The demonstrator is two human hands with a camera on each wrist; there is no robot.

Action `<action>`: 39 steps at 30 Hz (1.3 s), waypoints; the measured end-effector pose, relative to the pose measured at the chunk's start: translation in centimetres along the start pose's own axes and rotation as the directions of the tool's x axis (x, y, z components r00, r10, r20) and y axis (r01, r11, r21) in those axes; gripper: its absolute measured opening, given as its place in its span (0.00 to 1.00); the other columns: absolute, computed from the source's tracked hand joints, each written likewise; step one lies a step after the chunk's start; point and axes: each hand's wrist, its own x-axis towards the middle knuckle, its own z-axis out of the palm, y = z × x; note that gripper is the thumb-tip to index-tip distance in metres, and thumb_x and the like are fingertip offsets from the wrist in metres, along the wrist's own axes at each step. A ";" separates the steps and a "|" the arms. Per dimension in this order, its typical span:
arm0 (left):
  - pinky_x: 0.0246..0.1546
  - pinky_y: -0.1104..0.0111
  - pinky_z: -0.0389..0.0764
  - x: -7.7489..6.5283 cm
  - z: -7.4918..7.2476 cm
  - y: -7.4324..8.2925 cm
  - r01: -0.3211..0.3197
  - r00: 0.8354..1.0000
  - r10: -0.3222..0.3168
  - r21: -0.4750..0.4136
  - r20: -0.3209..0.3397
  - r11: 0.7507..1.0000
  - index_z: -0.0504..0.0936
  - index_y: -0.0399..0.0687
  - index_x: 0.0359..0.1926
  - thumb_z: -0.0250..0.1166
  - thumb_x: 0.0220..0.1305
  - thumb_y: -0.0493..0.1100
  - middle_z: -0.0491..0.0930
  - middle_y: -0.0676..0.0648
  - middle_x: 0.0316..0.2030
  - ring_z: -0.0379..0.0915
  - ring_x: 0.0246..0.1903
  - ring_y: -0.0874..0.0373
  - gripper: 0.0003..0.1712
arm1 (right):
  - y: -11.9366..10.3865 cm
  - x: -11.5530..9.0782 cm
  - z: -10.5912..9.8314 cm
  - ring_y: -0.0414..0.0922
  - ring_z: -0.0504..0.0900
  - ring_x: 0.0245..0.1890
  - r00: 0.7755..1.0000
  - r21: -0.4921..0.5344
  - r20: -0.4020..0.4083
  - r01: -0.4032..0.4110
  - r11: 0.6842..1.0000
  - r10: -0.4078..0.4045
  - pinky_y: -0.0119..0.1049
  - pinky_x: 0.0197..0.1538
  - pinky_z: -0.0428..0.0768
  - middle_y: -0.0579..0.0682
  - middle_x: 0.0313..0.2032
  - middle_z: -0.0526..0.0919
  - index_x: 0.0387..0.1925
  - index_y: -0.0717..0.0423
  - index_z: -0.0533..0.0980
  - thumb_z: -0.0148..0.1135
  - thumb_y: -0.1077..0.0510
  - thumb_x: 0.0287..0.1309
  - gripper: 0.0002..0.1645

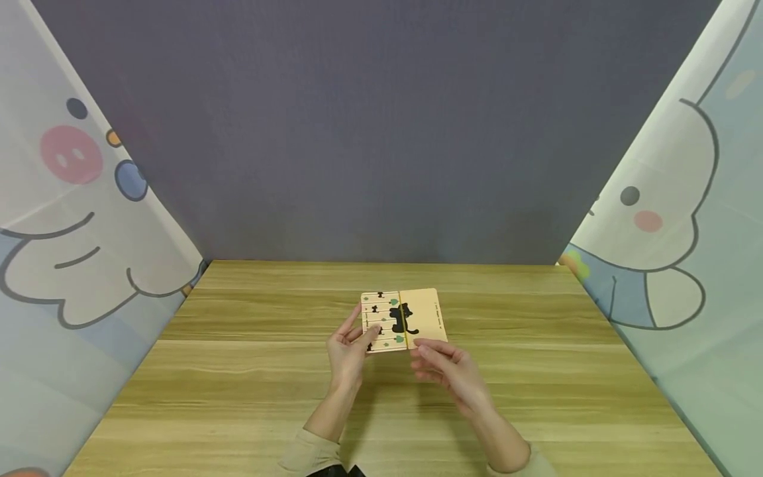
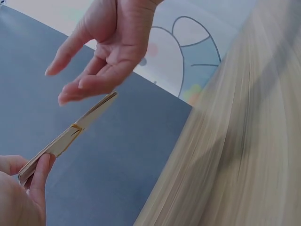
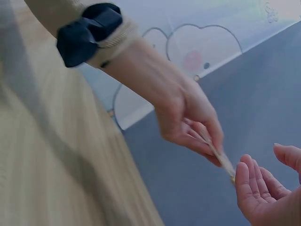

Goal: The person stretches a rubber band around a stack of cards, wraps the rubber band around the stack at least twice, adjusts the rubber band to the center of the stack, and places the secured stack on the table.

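Observation:
My left hand (image 1: 348, 351) grips a thin cream notebook (image 1: 424, 311) by its left side, thumb on top and fingers beneath. On its cover are a black cat, a striped left half with small cats and green shapes, and some tiny print. A narrow yellow band (image 2: 76, 127) runs around its middle. Seen edge-on in the left wrist view, the notebook shows several thin layers, slightly parted at the far end. Close by the lower right edge is my right hand (image 1: 453, 374), its fingers loosely bent and its thumb apart from them in the left wrist view.
Below the hands lies a wood-grain tabletop (image 1: 238, 371). A dark grey panel (image 1: 381, 132) stands behind it, and cartoon-printed cloths hang on the left (image 1: 36, 371) and right (image 1: 715, 371). A dark scrunchie (image 3: 89, 35) sits at the left sleeve.

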 end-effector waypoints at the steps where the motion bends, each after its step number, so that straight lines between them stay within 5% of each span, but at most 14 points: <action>1: 0.09 0.80 0.60 0.0 -0.1 0.0 0.000 1.000 0.000 -0.002 0.003 1.000 0.74 0.46 0.54 0.66 0.45 0.26 0.81 0.41 0.25 0.59 0.08 0.68 0.31 | 0.2 0.2 -0.5 0.45 0.80 0.33 0.999 0.003 0.020 0.049 0.999 -0.049 0.40 0.39 0.78 0.51 0.35 0.82 0.47 0.70 0.72 0.58 0.59 0.55 0.21; 6: 0.09 0.81 0.61 0.1 -0.5 -0.1 0.004 1.000 -0.004 -0.011 0.016 1.000 0.73 0.44 0.54 0.65 0.46 0.25 0.81 0.42 0.25 0.64 0.10 0.67 0.31 | 4.7 3.1 -5.5 0.51 0.79 0.38 0.978 -0.019 0.044 0.203 0.979 -0.202 0.42 0.41 0.77 0.58 0.42 0.79 0.51 0.65 0.71 0.53 0.60 0.59 0.19; 13: 0.09 0.81 0.61 0.3 -0.9 -0.1 0.019 0.999 -0.019 0.012 0.026 1.000 0.73 0.44 0.54 0.65 0.46 0.26 0.82 0.42 0.27 0.76 0.19 0.62 0.31 | 8.5 6.7 -10.3 0.57 0.77 0.41 0.961 -0.056 -0.145 0.231 0.971 -0.237 0.46 0.40 0.77 0.63 0.45 0.76 0.52 0.63 0.70 0.58 0.59 0.55 0.23; 19: 0.10 0.80 0.62 0.4 -1.1 0.0 0.025 0.999 -0.026 0.038 0.046 0.999 0.73 0.45 0.55 0.66 0.46 0.27 0.82 0.43 0.28 0.76 0.20 0.62 0.31 | 8.5 8.3 -10.9 0.54 0.75 0.42 0.920 -0.165 -0.294 0.217 0.962 -0.258 0.41 0.37 0.78 0.59 0.45 0.76 0.49 0.57 0.74 0.65 0.52 0.48 0.25; 24: 0.11 0.80 0.61 0.4 -1.2 0.0 0.011 0.997 -0.014 0.038 0.070 0.999 0.72 0.45 0.56 0.66 0.47 0.29 0.82 0.45 0.25 0.61 0.09 0.68 0.31 | 8.7 9.5 -10.8 0.51 0.75 0.41 0.896 -0.245 -0.359 0.179 0.953 -0.260 0.41 0.35 0.78 0.55 0.43 0.76 0.48 0.50 0.75 0.66 0.47 0.45 0.26; 26: 0.10 0.80 0.59 0.5 -1.2 0.1 0.007 0.997 -0.010 0.042 0.076 0.999 0.72 0.46 0.56 0.66 0.47 0.29 0.81 0.46 0.24 0.53 0.07 0.68 0.31 | 8.6 9.6 -10.6 0.50 0.76 0.41 0.903 -0.253 -0.355 0.159 0.954 -0.244 0.40 0.35 0.79 0.54 0.43 0.77 0.49 0.48 0.75 0.66 0.47 0.45 0.27; 34: 0.09 0.81 0.57 0.9 -0.9 0.1 0.004 0.997 -0.009 0.064 0.080 0.998 0.72 0.48 0.55 0.66 0.47 0.29 0.81 0.41 0.27 0.53 0.07 0.69 0.32 | 4.4 7.6 -7.0 0.46 0.78 0.36 0.945 -0.193 -0.239 0.181 0.964 -0.225 0.37 0.32 0.78 0.55 0.41 0.78 0.55 0.54 0.70 0.65 0.58 0.49 0.29; 39: 0.10 0.81 0.59 1.6 -0.7 0.0 0.000 0.996 -0.008 0.090 0.091 0.996 0.72 0.47 0.55 0.66 0.47 0.30 0.81 0.41 0.29 0.59 0.10 0.68 0.31 | 6.6 9.7 -8.8 0.46 0.78 0.35 0.932 -0.261 -0.311 0.105 0.960 -0.187 0.35 0.31 0.78 0.54 0.41 0.79 0.54 0.46 0.71 0.69 0.53 0.43 0.32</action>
